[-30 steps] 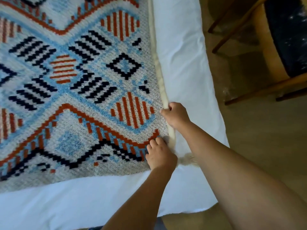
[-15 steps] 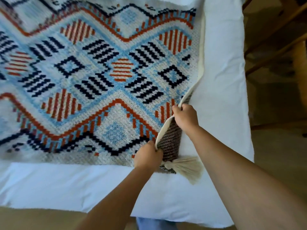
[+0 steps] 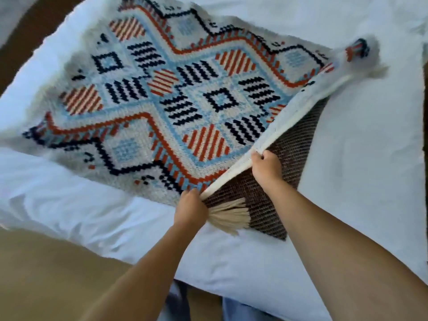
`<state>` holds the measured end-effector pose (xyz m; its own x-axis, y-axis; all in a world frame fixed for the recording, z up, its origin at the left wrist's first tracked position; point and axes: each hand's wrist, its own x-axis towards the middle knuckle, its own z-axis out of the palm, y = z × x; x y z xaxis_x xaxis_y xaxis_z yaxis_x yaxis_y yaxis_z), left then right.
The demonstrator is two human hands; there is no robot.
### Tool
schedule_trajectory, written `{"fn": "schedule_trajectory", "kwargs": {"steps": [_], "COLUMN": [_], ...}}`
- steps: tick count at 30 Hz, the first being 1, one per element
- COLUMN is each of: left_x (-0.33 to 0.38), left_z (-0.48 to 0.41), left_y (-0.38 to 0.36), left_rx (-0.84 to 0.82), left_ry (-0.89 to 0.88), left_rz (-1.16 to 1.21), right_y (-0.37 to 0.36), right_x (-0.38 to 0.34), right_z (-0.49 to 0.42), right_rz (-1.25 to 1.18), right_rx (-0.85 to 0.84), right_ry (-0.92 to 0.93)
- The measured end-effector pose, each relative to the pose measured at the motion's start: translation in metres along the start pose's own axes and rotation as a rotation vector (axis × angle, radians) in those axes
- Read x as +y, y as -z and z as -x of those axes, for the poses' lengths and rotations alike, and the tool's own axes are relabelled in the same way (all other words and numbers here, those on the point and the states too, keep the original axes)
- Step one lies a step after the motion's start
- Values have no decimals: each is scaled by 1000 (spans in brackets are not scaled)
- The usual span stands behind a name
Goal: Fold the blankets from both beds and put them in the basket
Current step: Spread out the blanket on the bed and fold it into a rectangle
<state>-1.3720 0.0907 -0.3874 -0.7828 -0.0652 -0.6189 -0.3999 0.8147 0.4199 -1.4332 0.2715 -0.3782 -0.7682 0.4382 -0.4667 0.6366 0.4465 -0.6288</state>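
A woven blanket [image 3: 176, 105] with a white ground and a geometric pattern in light blue, orange-red and navy lies spread on the white-sheeted bed [image 3: 361, 158], filling the middle and far left of the view. Its right edge, trimmed with a cream border, is raised off the sheet and turned up, so the dark brown ribbed underside [image 3: 294, 154] shows beneath it.

The left hand [image 3: 190, 208] is at the near corner of the blanket. Its grip is clenched round the fabric right where a cream yarn tassel [image 3: 228, 215] fans out to the right over the brown underside. The right hand [image 3: 266, 169] is a little farther along the same edge, fingers curled over the cream border and grasping it from above. The border runs taut between the two hands and on toward the far right corner [image 3: 357, 48], which is blurred.

Both bare forearms reach in from the near side. Tan floor [image 3: 46, 274] shows at the near left beside the bed, and a strip of blue clothing [image 3: 238, 309] at the bottom edge.
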Motion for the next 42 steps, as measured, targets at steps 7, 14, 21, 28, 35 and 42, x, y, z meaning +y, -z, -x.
{"fn": "schedule_trajectory", "kwargs": {"steps": [7, 14, 21, 28, 35, 42], "left_x": [-99, -161, -229, -307, -352, -378], "left_z": [-36, -69, -119, -159, -186, -217], "left_y": [114, 183, 257, 323, 360, 382], "left_rx": [118, 288, 287, 160, 202, 163], "left_ry": [143, -42, -1, 41, 53, -196], "left_rz": [339, 89, -164, -308, -235, -257], "right_y": [-105, -196, -282, -361, -421, -465], "right_x": [-101, -171, -233, -292, -344, -373], "right_z": [23, 25, 17, 28, 33, 44], "right_rz": [19, -51, -27, 56, 138, 176], "right_rx": [11, -7, -25, -139, -165, 8], "right_ry": [53, 52, 115, 190, 210, 198]}}
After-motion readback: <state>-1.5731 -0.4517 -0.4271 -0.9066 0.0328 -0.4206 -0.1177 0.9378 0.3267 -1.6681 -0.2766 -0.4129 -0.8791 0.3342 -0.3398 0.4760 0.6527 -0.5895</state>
